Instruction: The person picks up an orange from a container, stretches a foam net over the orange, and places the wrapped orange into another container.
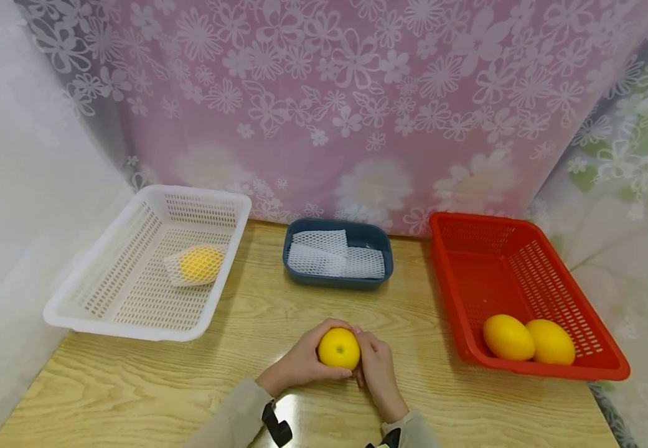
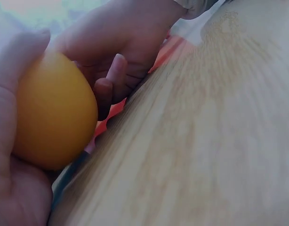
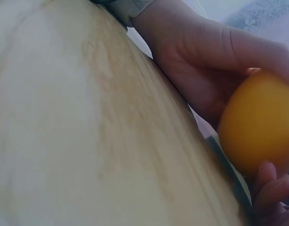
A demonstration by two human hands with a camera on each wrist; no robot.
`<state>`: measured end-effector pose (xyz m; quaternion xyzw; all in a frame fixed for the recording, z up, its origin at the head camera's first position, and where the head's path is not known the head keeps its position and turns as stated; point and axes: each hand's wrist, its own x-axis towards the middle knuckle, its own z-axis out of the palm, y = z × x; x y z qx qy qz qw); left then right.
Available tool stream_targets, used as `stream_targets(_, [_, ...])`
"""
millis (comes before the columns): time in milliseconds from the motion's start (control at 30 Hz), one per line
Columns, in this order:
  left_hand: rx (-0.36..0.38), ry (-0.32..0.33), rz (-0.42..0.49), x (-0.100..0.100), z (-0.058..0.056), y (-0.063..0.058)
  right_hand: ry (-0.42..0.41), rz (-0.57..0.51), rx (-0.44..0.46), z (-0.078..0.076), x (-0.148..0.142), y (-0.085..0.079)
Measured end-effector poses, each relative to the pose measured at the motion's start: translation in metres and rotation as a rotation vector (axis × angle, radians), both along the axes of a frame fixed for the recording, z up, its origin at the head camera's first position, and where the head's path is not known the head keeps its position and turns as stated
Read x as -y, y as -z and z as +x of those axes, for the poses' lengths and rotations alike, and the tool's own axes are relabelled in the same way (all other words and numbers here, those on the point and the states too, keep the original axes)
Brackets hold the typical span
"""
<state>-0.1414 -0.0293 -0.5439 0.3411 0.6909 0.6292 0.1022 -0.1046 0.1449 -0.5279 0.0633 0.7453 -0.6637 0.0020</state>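
Both hands hold a yellow fruit over the front middle of the wooden table. It is smooth and rounded, with a small stem mark facing up. My left hand grips it from the left, with the thumb along its near side and the fingers round its far side. On the other side, my right hand holds it, with curled fingers at the fruit's lower end in the right wrist view. The left wrist view shows the bare fruit between the two hands.
At the left, a white basket holds a yellow fruit in a foam net. Behind the hands stands a blue tray with white foam nets. A red basket at the right holds two yellow fruits. Floral curtains hang behind.
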Motion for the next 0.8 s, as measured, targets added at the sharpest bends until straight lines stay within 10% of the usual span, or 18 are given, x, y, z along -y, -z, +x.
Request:
stream_targets(500, [0.016, -0.127, -0.017, -0.001, -0.001, -0.003, 0.038, -0.019, -0.009, -0.011, -0.013, -0.029])
stream_targets(800, [-0.013, -0.119, -0.058, -0.001, -0.002, -0.001, -0.064, 0.252, -0.395, -0.046, -0.018, -0.075])
